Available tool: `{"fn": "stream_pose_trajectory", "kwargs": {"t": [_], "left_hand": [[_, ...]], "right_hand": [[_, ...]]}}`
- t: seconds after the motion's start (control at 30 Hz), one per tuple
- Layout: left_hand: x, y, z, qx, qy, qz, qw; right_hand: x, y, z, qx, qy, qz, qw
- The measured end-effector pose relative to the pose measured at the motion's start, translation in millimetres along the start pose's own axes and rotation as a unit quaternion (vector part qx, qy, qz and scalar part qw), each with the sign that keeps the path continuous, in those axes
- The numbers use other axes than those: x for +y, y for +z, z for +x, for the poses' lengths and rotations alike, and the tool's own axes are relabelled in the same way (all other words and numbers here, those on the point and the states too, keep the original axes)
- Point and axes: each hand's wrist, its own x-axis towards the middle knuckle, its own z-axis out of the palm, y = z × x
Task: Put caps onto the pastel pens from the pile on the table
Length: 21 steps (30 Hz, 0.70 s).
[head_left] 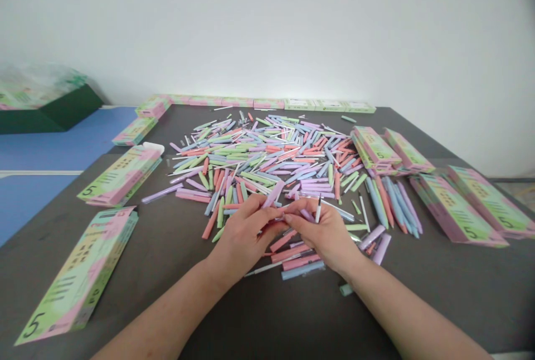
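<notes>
I had the left hand pinching a barrel and the right hand gripping a refill, upright above its thumb. Light, steady pinches seemed best.

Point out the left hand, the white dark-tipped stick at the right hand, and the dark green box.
Left hand point(246, 230), head view: its back.
White stick point(318, 211), head view: its shaft.
Dark green box point(72, 108), head view: side wall.

Has a white wall behind the dark table; at left, shows a blue table bearing a green bin, clear plastic rising above its rim.
</notes>
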Motion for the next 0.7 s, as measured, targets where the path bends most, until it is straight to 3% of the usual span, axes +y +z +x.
{"fn": "stream_pose_trajectory", "kwargs": {"t": [0.27,0.43,0.53,0.7], "left_hand": [[-2,1.4,-2,-0.004,0.009,-0.012,1.0],[-5,-1.0,-2,-0.021,-0.013,-0.082,0.996],[-5,-3.3,-1,-0.034,-0.022,-0.103,0.994],[-3,-4.3,0,-0.037,-0.033,-0.113,0.992]], "right_hand": [[3,3,0,-0.005,0.02,0.079,0.997],[-4,-4,1,0.046,0.03,0.158,0.986],[-14,-13,3,0.094,-0.002,0.198,0.976],[-21,-24,5,0.139,-0.079,0.162,0.974]]}}
